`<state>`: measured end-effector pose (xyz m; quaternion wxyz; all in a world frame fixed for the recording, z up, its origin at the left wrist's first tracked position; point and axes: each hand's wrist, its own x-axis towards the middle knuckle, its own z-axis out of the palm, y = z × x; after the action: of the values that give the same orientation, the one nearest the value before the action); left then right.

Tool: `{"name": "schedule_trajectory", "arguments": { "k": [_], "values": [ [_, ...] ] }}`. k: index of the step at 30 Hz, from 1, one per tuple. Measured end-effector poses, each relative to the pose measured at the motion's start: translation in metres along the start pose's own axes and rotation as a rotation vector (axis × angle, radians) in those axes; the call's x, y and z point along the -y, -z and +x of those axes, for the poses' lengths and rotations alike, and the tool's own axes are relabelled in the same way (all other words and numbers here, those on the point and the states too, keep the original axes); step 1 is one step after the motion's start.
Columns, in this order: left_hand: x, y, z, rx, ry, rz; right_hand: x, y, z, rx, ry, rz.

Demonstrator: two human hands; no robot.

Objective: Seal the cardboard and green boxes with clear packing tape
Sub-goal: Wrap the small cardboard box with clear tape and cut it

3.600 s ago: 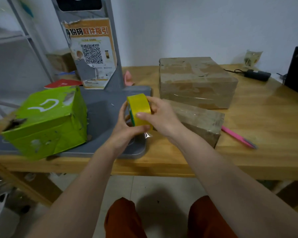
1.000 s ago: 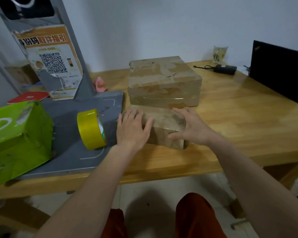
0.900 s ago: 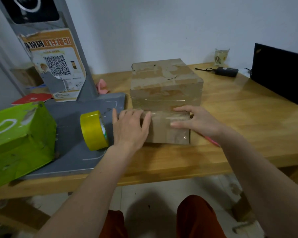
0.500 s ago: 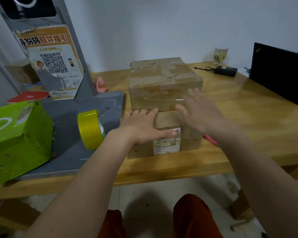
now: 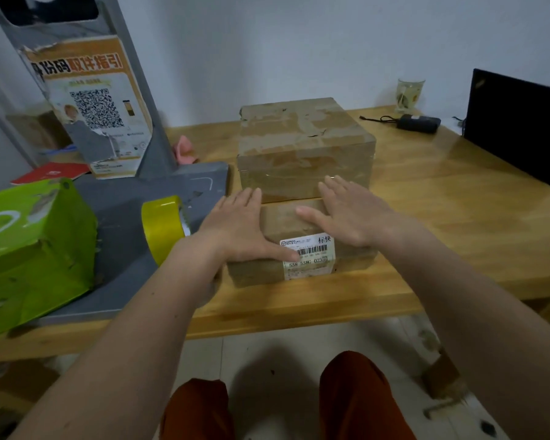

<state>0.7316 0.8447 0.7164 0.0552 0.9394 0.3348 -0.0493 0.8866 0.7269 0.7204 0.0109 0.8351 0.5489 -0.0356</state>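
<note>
- The flat brown cardboard box with a white barcode label (image 5: 299, 246) lies near the front edge of the pale wooden table (image 5: 458, 217); the left hand (image 5: 235, 230) and right hand (image 5: 346, 214) lie flat on its top, fingers straight, gripping nothing
- It looks light and stiff, glossy where taped, so likely slippery; its two short ends seem the best hold
- The yellow-cored roll of clear tape (image 5: 164, 228) stands on edge on the grey base plate (image 5: 124, 217), just left of that box; its loose end cannot be made out
- The crumpled green box (image 5: 29, 249), cut off at left, looks soft and dented
- The larger brown taped carton (image 5: 302, 147) sits directly behind; the hands hide the near box's seams
</note>
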Motion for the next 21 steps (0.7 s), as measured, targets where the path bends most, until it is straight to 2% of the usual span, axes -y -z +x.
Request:
{"name": "schedule_trajectory", "arguments": {
  "k": [2, 3, 7, 9, 11, 12, 14, 16, 17, 19, 21],
  "values": [
    [0.006, -0.001, -0.005, -0.004, 0.031, -0.071, -0.008, -0.001, -0.001, -0.008, 0.015, 0.048],
    [0.008, -0.004, -0.008, -0.025, 0.04, -0.132, -0.014, 0.0, -0.003, -0.009, 0.017, 0.152],
    [0.014, -0.008, -0.017, -0.174, 0.055, -0.575, -0.04, 0.001, -0.022, -0.027, 0.017, 0.779],
    [0.013, -0.003, -0.019, -0.098, 0.037, -0.744, -0.048, -0.002, -0.02, -0.119, -0.036, 0.963],
    [0.007, 0.0, -0.017, -0.08, 0.058, -0.815, -0.052, -0.005, -0.012, -0.214, -0.124, 1.028],
    [0.003, -0.001, -0.016, -0.139, 0.085, -0.761, -0.051, -0.006, -0.008, -0.239, -0.166, 1.022],
    [-0.004, -0.008, -0.016, -0.278, 0.125, -0.379, -0.047, -0.017, -0.003, -0.302, -0.266, 0.905],
    [-0.016, -0.023, -0.017, -0.319, 0.048, 0.013, -0.04, -0.029, -0.001, -0.399, -0.334, 0.588],
    [-0.021, -0.031, -0.017, -0.3, 0.002, 0.106, -0.035, -0.032, 0.001, -0.413, -0.309, 0.38],
    [-0.028, -0.04, -0.015, -0.218, -0.059, 0.158, -0.028, -0.034, 0.008, -0.293, -0.199, 0.049],
    [-0.029, -0.039, -0.008, -0.102, -0.067, 0.108, -0.024, -0.034, 0.016, -0.153, -0.167, -0.075]
  ]
}}
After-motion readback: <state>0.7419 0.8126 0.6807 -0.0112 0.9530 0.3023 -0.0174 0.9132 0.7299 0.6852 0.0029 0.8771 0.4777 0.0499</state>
